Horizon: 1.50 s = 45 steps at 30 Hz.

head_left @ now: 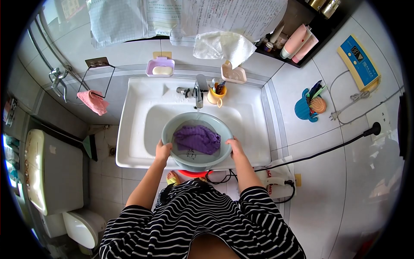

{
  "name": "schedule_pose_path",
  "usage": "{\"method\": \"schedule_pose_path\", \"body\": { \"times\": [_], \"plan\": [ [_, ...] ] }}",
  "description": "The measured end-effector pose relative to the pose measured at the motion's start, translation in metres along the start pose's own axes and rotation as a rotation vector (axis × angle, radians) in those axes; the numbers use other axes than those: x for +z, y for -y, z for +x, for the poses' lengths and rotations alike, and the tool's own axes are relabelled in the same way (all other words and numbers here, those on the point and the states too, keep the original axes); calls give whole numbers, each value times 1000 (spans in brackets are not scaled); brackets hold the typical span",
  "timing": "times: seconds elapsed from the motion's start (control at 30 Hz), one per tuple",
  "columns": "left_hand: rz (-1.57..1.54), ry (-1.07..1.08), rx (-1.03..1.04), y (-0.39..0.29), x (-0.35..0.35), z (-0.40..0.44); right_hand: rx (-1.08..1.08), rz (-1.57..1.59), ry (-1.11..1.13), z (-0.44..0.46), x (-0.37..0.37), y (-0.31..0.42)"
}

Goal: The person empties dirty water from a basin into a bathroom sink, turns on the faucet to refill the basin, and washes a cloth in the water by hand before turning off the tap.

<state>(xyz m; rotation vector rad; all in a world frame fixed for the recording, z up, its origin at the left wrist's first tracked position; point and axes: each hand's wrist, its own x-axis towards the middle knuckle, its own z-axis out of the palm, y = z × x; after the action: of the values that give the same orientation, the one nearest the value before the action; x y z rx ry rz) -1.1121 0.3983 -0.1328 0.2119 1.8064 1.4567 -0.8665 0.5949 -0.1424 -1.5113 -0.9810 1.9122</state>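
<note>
A round pale grey-green basin [166,129] rests over the front of the white sink [254,142], under the faucet [198,97]. Inside it lies a crumpled purple cloth [197,139], with what looks like water around it. My left hand [163,151] grips the basin's left rim, fingers wrapped around the edge. On the opposite side my right hand [235,147] holds the right rim the same way. A thin stream seems to run from the spout into the basin. The undersides of both hands are hidden.
Behind the sink stand a yellow cup [215,97] with brushes, a purple soap dish [160,67] and a pinkish dish [234,74]. A pink cloth [93,102] hangs at left. A black cable [319,150] crosses at right. Below the sink is something red [192,174].
</note>
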Motion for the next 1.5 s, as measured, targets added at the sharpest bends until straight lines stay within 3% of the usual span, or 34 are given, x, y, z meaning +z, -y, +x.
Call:
{"method": "schedule_pose_path", "body": {
  "times": [1.5],
  "plan": [
    [-18, 24, -14, 9, -2, 9, 24, -25, 60, 6, -1, -1]
  ]
}}
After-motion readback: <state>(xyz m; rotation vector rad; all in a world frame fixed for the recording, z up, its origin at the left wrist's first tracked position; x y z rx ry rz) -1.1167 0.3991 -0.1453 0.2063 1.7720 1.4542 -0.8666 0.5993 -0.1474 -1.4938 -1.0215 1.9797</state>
